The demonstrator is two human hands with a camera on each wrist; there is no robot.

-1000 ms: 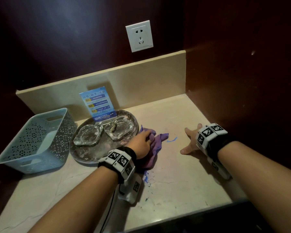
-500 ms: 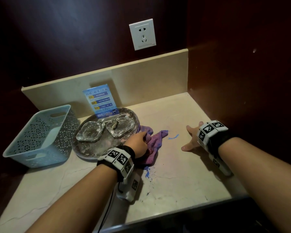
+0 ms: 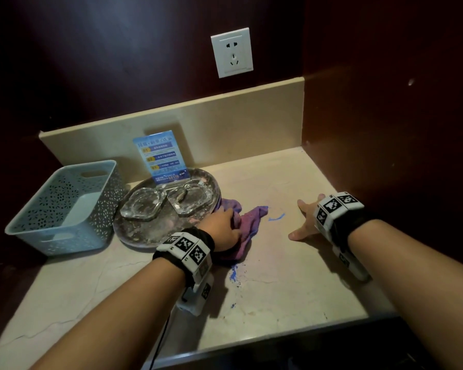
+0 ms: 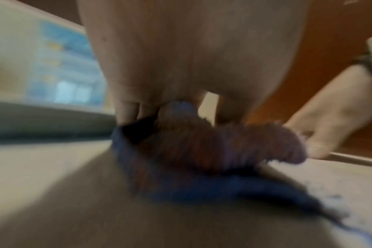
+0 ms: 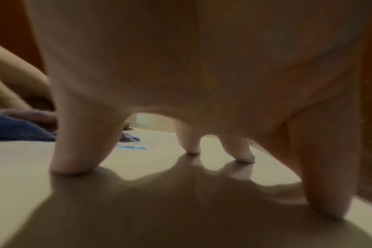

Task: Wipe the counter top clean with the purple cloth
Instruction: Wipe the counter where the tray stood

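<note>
I am looking down at a pale stone counter top point(image 3: 292, 284) set in a dark alcove, with both my bare forearms reaching in, each wearing one tracking band at the wrist.

My left hand point(image 3: 221, 228) is curled over one purple cloth point(image 3: 249, 222), gripping a bunched fold of it against the counter; the blurred left wrist view shows the fingers point(image 4: 127, 107) hooked into the fabric point(image 4: 223, 147). The cloth lies on the counter touching the right edge of the one round metal tray point(image 3: 145, 236), and one corner of it spreads out to the right.

My right hand point(image 3: 304, 222) is spread wide and holds nothing. In the right wrist view its fingertips point(image 5: 72, 164) are planted on the bare surface, the palm arched above it, well apart from the cloth.

I count three patches of blue marks: one short curved streak point(image 3: 276, 217) between the cloth and my right hand, one smear with specks point(image 3: 233, 276) just in front of the cloth, and one small spot point(image 3: 233, 305) nearer the front edge.

On the tray sit two glass ashtrays point(image 3: 141, 206) side by side and one upright blue printed card point(image 3: 161, 157). One light blue perforated basket point(image 3: 62, 206) stands left of the tray. One white wall socket point(image 3: 231, 52) is mounted above the backsplash.
</note>
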